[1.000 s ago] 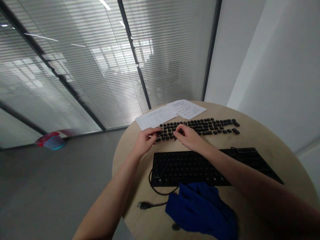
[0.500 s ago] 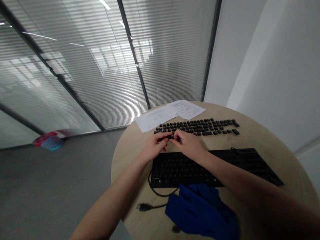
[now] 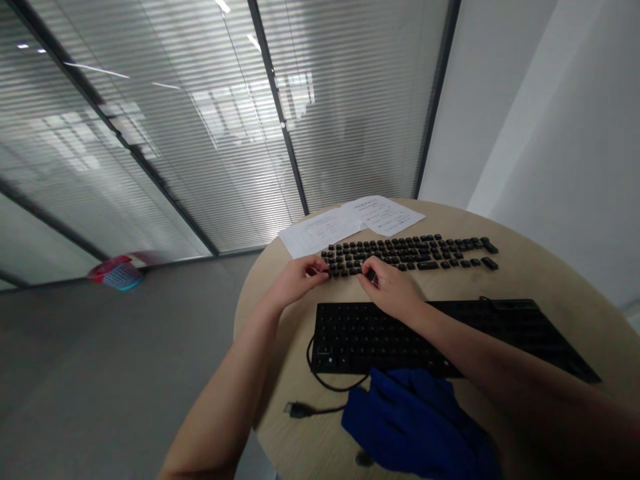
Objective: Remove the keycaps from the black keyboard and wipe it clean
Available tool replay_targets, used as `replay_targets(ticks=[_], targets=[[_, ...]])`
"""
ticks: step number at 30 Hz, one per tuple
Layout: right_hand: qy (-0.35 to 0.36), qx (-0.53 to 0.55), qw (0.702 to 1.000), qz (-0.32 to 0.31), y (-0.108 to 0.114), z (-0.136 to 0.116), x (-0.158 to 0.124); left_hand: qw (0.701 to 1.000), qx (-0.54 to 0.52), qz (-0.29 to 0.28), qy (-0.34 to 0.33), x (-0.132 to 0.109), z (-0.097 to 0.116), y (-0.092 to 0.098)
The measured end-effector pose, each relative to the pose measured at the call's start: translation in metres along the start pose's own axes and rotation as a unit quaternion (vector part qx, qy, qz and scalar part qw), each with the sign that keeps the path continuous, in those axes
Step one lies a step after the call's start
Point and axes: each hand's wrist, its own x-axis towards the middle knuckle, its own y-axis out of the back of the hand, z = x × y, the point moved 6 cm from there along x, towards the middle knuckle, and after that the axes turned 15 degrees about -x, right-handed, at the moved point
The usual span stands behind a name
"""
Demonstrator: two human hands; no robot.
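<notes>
Rows of loose black keycaps (image 3: 407,252) lie on the round wooden table (image 3: 530,267), beyond a black keyboard (image 3: 430,333) stripped of its caps. My left hand (image 3: 295,283) rests at the left end of the keycap rows, fingers curled, pinching something small I cannot make out. My right hand (image 3: 390,287) hovers between the keycap rows and the keyboard's top edge, fingers pinched on a black keycap (image 3: 370,274).
Two printed paper sheets (image 3: 350,223) lie at the table's far edge. A blue cloth (image 3: 420,427) sits near me, over the keyboard's front. The keyboard's cable and USB plug (image 3: 297,409) loop at the left. A red and blue basket (image 3: 117,273) stands on the floor by the glass wall.
My hands were together half a second ago; they have drawn apart, the left back to the left end of the keycap rows. The view shifted slightly.
</notes>
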Motion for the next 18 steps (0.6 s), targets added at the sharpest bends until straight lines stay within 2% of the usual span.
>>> replay_targets(ticks=[4, 7, 18], targets=[[-0.022, 0.031, 0.999, -0.004, -0.006, 0.006, -0.001, 0.995, 0.077, -0.042, 0.044, 0.001, -0.021, 0.008], [-0.03, 0.036, 0.999, -0.011, -0.006, 0.007, -0.001, 0.988, 0.129, -0.048, 0.065, 0.001, -0.031, 0.007], [-0.022, 0.052, 0.998, -0.003, -0.005, 0.008, -0.002, 0.965, 0.25, -0.044, 0.071, -0.002, -0.032, 0.007]])
